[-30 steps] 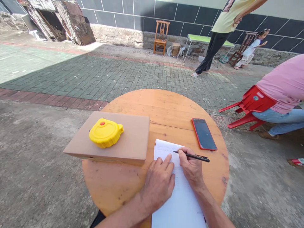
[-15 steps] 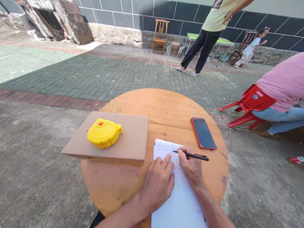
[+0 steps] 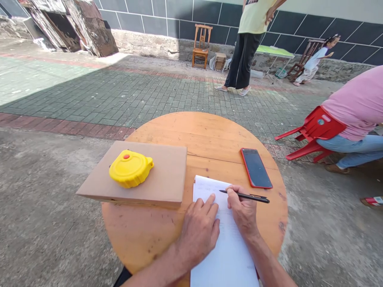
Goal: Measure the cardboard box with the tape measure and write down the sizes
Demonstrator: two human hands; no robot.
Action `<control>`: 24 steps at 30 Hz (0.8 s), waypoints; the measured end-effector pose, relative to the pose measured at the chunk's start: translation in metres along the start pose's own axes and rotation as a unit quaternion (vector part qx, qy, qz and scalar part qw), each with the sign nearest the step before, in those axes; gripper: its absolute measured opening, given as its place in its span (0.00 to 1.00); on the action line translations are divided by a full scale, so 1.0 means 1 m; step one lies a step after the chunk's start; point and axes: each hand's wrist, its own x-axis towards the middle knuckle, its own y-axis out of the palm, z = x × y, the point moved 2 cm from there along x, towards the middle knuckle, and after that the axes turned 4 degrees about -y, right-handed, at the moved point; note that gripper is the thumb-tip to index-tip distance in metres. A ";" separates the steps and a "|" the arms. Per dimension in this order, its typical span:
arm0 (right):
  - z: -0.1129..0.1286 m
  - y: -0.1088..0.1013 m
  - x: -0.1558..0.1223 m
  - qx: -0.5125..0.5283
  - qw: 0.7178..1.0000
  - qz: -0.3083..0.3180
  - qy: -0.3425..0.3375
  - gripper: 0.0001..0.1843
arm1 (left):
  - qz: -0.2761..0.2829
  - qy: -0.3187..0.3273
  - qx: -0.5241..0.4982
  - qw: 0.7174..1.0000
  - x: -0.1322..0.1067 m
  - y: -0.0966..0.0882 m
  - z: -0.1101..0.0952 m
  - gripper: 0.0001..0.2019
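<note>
Pinching a slim black pen [image 3: 251, 196], the right hand [image 3: 243, 212] faces the spread left hand [image 3: 200, 224].

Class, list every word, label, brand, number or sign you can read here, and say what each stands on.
No text can be read for certain.
Handwriting on the white paper: too small and faint.
Round sticker on the red chair: too small.
Yellow tape measure, cardboard box, phone: no legible lettering shows.

Box [image 3: 167, 169] bars left; room beyond paper [image 3: 225, 247]
</note>
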 end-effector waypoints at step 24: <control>0.006 0.000 0.002 -0.006 1.000 0.010 0.015 0.13 | -0.002 0.006 0.013 1.000 0.000 -0.001 -0.001 0.11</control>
